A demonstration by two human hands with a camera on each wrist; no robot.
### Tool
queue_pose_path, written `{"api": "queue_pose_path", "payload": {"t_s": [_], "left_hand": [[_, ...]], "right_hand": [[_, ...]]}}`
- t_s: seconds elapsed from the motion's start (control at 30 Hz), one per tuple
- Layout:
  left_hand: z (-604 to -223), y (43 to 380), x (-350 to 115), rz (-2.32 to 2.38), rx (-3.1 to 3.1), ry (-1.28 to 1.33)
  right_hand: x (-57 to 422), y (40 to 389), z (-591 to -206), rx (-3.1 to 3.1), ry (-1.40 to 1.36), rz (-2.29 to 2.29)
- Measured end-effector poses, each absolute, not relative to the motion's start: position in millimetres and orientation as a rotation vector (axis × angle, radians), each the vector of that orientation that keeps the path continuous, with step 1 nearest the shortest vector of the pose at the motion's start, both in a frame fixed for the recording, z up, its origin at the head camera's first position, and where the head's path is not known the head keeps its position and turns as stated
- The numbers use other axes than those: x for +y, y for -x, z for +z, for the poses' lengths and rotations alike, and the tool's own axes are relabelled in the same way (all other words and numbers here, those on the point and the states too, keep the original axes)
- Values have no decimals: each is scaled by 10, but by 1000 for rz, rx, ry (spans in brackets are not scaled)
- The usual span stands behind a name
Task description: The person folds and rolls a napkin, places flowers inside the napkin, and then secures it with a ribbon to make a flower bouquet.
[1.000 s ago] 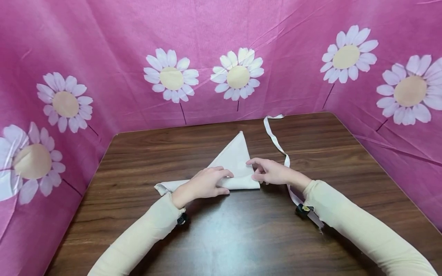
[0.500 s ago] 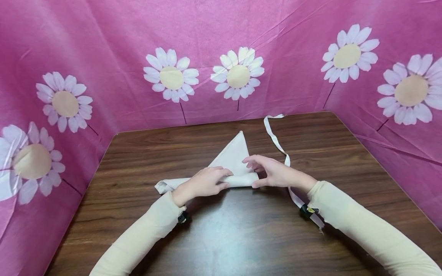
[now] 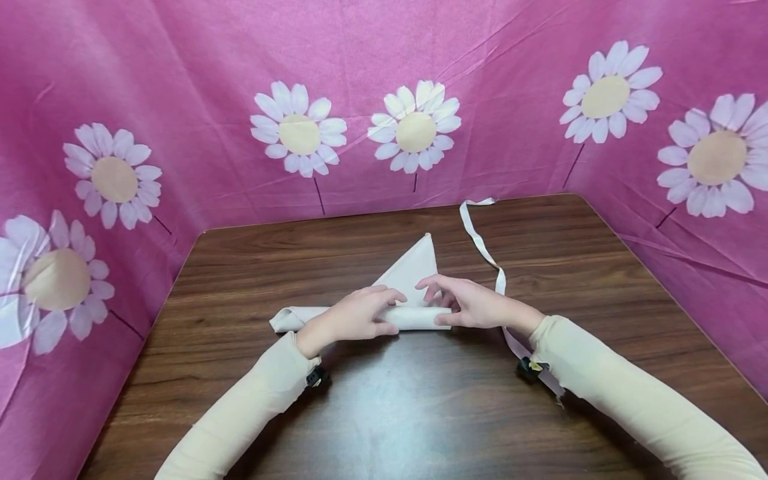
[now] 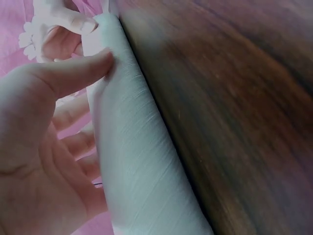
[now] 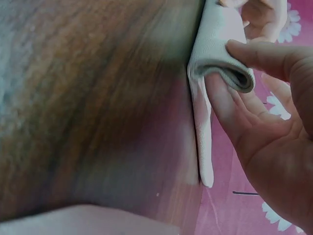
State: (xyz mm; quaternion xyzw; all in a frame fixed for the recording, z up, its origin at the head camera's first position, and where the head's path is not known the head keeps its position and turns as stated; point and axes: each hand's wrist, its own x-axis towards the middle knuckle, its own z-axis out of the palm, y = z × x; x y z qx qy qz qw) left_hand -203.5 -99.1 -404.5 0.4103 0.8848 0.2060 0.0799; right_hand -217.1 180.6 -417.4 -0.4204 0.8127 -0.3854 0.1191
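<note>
A cream cloth (image 3: pixel 411 267) lies on the wooden table, its far part a triangle pointing away and its near edge turned into a thick roll. Curled around the roll's middle, my left hand (image 3: pixel 360 313) keeps its thumb on the near side and its fingers over the far side. At the right end, my right hand (image 3: pixel 477 303) grips the roll between thumb and fingers. The right wrist view shows the coiled end of the cloth (image 5: pixel 220 44), with the thumb on its outside and a finger tucked at its underside. In the left wrist view the roll (image 4: pixel 137 137) runs lengthwise beside the palm.
A narrow white strap (image 3: pixel 478 243) winds from the table's back edge down under my right wrist. The dark wood table (image 3: pixel 384 407) is bordered by a pink curtain (image 3: pixel 354 40) printed with large daisies. The cloth's left end (image 3: pixel 285 320) extends past my left hand.
The near edge of the cloth has been rolled over further, and the triangle's tip has shifted slightly right and nearer. My right hand has gone from the cloth's right edge onto the roll.
</note>
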Motion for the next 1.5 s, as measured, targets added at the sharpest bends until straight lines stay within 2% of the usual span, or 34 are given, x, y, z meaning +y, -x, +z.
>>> {"api": "queue_pose_path", "payload": {"t_s": [0.17,0.43,0.7,1.07,1.5], "left_hand": [[-4028,1991,-979,598,2711,-1248],[-4013,1993,-970,587,2714,-1262],[-3988,2040,-1001,656,2625,-1233],[-3923,1912,-969,545,2628,-1213],[-3997,1867,-927,500,2704,-1169]], "right_hand": [[1817,2175,-4177,2354,1189,-1112],[1773,2119,-4125,2599,1379,-900],[1677,2005,-4128,2703,1397,-690],[1628,2005,-4066,2569,1456,-752],[1693,2191,-4170,2309,1142,-1068]]}}
